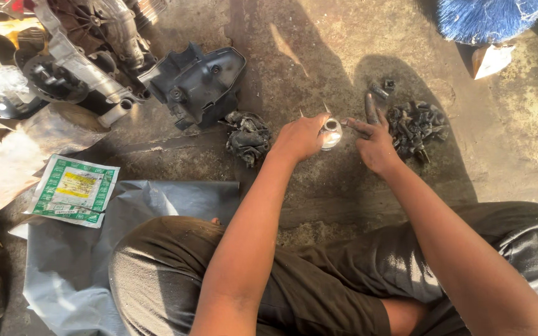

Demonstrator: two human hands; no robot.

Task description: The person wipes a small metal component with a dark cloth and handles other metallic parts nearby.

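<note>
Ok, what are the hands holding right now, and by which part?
The left hand holds a small shiny metal cylinder by its side wall. The right hand touches its rim with a fingertip, holding nothing itself.

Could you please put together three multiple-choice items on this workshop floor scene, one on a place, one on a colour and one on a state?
1. Where does the green and white packet lie?
A. On the grey sheet at the left, beside the person's knee
B. On top of the black plastic cover
C. Under the blue brush

2. What colour are the bristles of the brush at the top right?
A. Red
B. Blue
C. Yellow

3. What is the left hand doing?
A. Lying flat on the floor
B. Holding a small shiny metal part
C. Resting on the knee

Answers:
1. A, the packet sits on the sheet's left edge.
2. B, the bristles are plainly blue.
3. B, the fingers close round the shiny part, while the right hand touches it with greasy fingers.
</note>
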